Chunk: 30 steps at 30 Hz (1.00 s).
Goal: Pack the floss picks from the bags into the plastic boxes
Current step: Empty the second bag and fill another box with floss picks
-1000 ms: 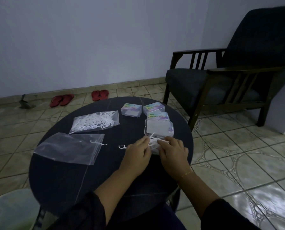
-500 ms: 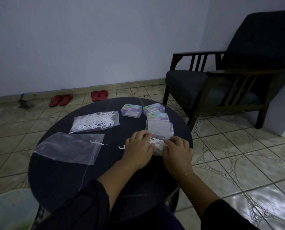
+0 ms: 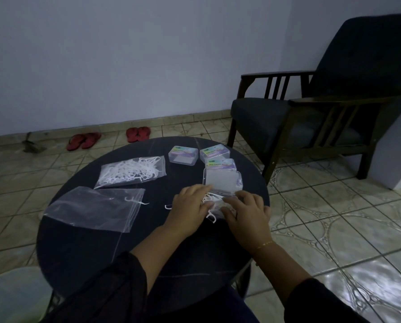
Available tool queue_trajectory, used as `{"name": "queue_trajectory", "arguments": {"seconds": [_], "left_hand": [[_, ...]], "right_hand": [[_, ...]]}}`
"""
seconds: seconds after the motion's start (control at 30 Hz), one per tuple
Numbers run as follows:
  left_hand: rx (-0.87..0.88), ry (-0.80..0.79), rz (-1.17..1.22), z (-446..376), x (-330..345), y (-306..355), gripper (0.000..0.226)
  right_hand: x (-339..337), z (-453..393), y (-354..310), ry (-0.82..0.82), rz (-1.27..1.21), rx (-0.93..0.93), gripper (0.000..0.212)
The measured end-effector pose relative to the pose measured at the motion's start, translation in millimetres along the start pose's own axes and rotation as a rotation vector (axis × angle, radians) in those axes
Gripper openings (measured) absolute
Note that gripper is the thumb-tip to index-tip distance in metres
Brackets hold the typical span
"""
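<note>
left hand point(image 3: 190, 207) fingers curled onto floss picks point(image 3: 212, 202) | right hand point(image 3: 246, 212) likewise | open box point(image 3: 221, 184) just behind picks | full bag point(image 3: 132, 173) left of box

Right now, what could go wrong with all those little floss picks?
The heap of floss picks under both hands bulges above the open box and one sticks out, so some may spill. The box sits near the table edge, so picks could drop onto the floor. A stray pick might be forgotten.

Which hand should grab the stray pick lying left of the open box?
Left. The left hand lies beside the stray pick; the right hand sits past the box.
</note>
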State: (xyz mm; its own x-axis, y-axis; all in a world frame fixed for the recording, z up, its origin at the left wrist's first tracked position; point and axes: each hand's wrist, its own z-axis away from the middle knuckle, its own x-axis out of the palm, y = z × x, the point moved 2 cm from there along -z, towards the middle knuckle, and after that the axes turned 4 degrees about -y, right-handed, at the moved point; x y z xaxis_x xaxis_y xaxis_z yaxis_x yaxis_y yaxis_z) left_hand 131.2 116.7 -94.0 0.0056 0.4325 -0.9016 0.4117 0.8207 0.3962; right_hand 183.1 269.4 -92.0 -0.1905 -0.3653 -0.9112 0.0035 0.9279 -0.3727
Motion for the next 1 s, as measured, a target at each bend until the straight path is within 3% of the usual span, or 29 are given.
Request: {"name": "queue_trajectory", "arguments": {"seconds": [0.23,0.4,0.73,0.8,0.9,1.0], "left_hand": [[-0.028,0.169,0.211,3.7,0.7,-0.4,0.029],[-0.006,0.153,0.157,12.6,0.9,-4.3,0.027],[-0.024,0.078,0.2,16.3,-2.0,-5.5,0.039],[-0.026,0.064,0.228,16.0,0.0,-5.3,0.054],[-0.109,-0.02,0.281,15.7,1.5,-6.6,0.089],[-0.122,-0.063,0.257,14.0,3.7,-4.2,0.1]], "right_hand": [[-0.3,-0.6,-2.5,0.059,-0.037,-0.006,0.034],[3.3,1.6,-3.7,0.055,0.003,-0.037,0.032],[-0.9,-7.0,-1.2,0.009,-0.14,0.108,0.034],[-1.1,-9.9,1.7,0.042,-0.25,0.164,0.036],[-0.2,-16.6,7.6,0.03,-0.686,0.255,0.05],[-3.5,-18.8,8.2,-0.019,-1.014,0.262,0.062]]}}
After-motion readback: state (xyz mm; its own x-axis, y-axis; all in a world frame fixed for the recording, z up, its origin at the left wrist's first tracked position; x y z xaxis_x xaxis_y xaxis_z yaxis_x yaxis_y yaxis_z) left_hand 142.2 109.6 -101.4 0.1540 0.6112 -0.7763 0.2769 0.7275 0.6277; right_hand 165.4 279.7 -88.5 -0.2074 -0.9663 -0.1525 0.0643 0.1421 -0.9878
